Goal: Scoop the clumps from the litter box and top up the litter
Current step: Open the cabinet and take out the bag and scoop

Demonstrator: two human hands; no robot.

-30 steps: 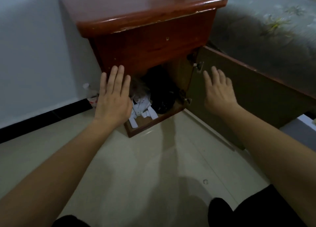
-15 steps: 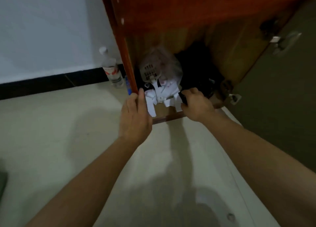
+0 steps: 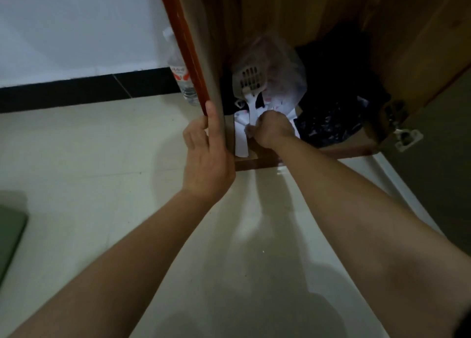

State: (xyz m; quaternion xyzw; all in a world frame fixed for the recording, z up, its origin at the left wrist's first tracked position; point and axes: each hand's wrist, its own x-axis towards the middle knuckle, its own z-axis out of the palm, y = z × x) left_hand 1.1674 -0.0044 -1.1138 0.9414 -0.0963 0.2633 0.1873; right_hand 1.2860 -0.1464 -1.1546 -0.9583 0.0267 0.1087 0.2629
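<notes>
Single head view, looking steeply down, close into open cabinet [image 3: 254,19]

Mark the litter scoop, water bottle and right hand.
litter scoop [image 3: 250,79], head view, on its slotted head.
water bottle [image 3: 180,74], head view, on its label.
right hand [image 3: 274,128], head view, on the back of the hand.
</notes>
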